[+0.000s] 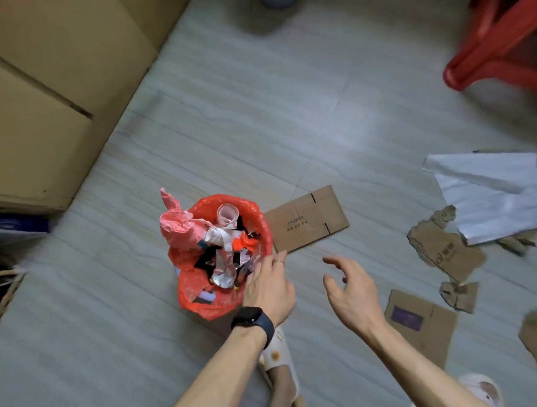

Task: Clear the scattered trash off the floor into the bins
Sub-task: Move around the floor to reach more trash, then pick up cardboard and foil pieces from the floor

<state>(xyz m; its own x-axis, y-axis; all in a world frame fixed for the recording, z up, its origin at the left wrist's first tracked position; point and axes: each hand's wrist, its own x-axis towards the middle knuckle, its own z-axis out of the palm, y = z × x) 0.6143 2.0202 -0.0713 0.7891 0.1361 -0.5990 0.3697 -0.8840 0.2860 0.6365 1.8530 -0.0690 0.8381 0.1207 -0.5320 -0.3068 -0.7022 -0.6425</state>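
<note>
Torn brown cardboard scraps (445, 252) lie on the pale floor (289, 126) to your right, beside a white paper sheet (498, 195); a flat cardboard piece (307, 220) sits just beside the overfull red-bagged bin (188, 291); your left hand (268, 285) rests straight-fingered at its rim; your right hand (352, 288) hovers near, fingers apart, empty.

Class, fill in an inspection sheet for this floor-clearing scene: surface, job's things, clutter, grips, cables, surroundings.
Surface: pale floor, trash lying on it.
Job's things: red-lined bin, heaped full; flat cardboard beside it; torn cardboard, labelled cardboard, white sheet to the right.
Clutter: blue item at the left edge, unclear.
Grips: left hand at the bin's rim, fingers extended; right hand open, holding nothing.
Cables: nothing seen.
Surroundings: large cardboard box, red stool.
</note>
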